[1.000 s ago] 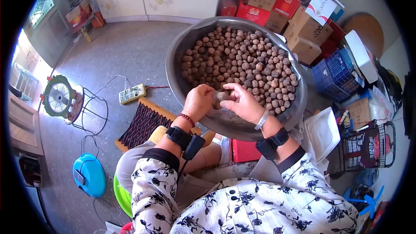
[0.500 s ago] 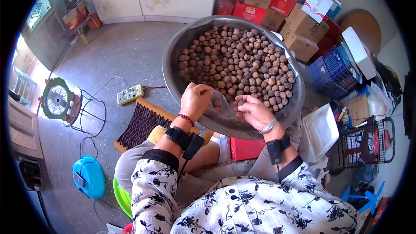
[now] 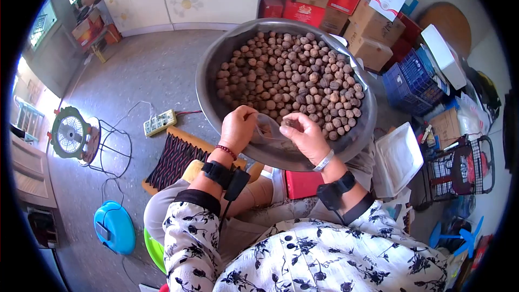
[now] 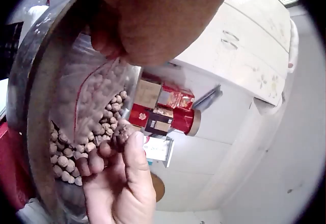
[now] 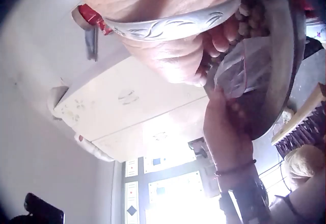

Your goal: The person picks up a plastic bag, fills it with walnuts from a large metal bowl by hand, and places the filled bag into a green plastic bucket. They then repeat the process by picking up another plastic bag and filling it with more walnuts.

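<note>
A wide metal basin [image 3: 203, 89] full of walnuts [image 3: 297, 75] stands in front of the person. Over its near side, the left hand [image 3: 238, 128] pinches the edge of a clear plastic bag [image 3: 264, 130]. A red line runs along this bag [image 4: 76, 107] in the left wrist view, where walnuts show behind the film. Just right of the bag, the right hand [image 3: 307, 136] holds a walnut [image 4: 124, 132] between thumb and fingers. The left fingertips are partly hidden behind the hand in the left wrist view.
Below the basin sits a red box [image 3: 305, 184], with a white tray [image 3: 399, 159] to its right. A wooden stool with a woven seat [image 3: 175, 157] and a power strip [image 3: 160, 123] lie left. Stacked cartons [image 3: 373, 32] stand behind; a fan [image 3: 70, 132] is far left.
The right hand has drawn back from the bag beside the left hand, and now shows a walnut at its fingertips. The left hand keeps its pinch on the bag. The head view has shifted slightly.
</note>
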Tool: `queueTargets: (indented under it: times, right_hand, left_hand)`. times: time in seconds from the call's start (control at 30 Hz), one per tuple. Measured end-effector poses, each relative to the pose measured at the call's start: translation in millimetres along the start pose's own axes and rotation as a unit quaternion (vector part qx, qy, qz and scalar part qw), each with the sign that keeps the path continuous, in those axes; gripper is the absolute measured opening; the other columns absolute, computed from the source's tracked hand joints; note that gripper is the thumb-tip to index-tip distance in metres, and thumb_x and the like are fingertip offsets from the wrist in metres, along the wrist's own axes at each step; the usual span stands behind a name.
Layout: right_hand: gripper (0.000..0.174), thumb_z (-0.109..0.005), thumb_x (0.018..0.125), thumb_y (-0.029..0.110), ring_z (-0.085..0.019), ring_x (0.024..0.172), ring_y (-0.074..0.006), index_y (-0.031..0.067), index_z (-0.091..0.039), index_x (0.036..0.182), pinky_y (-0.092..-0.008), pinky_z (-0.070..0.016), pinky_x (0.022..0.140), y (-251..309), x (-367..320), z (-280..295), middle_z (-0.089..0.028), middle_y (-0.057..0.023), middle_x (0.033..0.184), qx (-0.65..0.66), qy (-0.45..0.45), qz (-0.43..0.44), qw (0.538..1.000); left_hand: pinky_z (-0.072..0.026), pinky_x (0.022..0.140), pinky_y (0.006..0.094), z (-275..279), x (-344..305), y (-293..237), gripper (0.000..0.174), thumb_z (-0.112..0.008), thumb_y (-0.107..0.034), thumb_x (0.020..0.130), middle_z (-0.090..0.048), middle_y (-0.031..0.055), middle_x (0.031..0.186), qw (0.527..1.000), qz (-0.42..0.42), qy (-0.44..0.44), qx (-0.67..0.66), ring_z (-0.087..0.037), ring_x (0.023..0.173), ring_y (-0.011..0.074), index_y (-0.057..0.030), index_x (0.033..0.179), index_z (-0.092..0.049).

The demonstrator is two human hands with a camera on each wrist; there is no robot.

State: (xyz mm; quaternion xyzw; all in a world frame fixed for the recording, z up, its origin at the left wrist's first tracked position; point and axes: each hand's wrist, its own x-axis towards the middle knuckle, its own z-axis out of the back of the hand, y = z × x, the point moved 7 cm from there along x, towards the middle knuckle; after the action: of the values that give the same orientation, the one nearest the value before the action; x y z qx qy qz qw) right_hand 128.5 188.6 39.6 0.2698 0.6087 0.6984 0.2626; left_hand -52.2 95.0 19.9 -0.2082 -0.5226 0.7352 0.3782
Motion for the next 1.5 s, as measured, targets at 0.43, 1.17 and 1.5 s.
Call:
queueTargets:
  times: [0.43,1.17,1.5]
  right_hand:
    - [0.027,-0.076,0.082,0.021,-0.065,0.072,-0.0211,0.0018,-0.065,0.097,-0.0323,-0.0538,0.069,17.4,22.1,14.6,-0.067,-0.0115,0.085,-0.224,-0.016,0.067,0.972]
    - [0.034,-0.063,0.086,0.038,-0.065,0.101,-0.0378,0.0073,-0.068,0.099,-0.0467,-0.0524,0.088,-83.7,114.4,208.6,-0.068,-0.0208,0.104,-0.624,-0.151,-0.131,0.755]
    - [0.029,-0.062,0.088,0.033,-0.067,0.089,-0.0365,0.0061,-0.062,0.100,-0.0451,-0.0533,0.081,-52.8,100.4,166.1,-0.070,-0.0183,0.092,-0.523,-0.149,-0.064,0.837]
  left_hand:
    - [-0.0422,0.045,0.0219,-4.5,-3.4,-0.7,0.013,-0.061,-0.014,0.094,-0.059,-0.0001,0.069,0.992,0.063,0.059,-0.087,-0.052,0.052,0.0073,-0.0031,0.097,-0.066]
    - [-0.0526,0.067,0.0275,-0.5,-4.6,-3.9,0.016,-0.062,-0.012,0.090,-0.069,0.0090,0.078,0.999,0.015,0.031,-0.032,-0.065,0.071,0.0142,0.0012,0.098,-0.068]
    - [-0.0454,0.054,0.0242,-0.9,-3.4,3.0,0.016,-0.063,-0.013,0.093,-0.062,0.0018,0.075,0.999,0.010,0.010,-0.039,-0.054,0.060,0.0083,0.0009,0.098,-0.067]
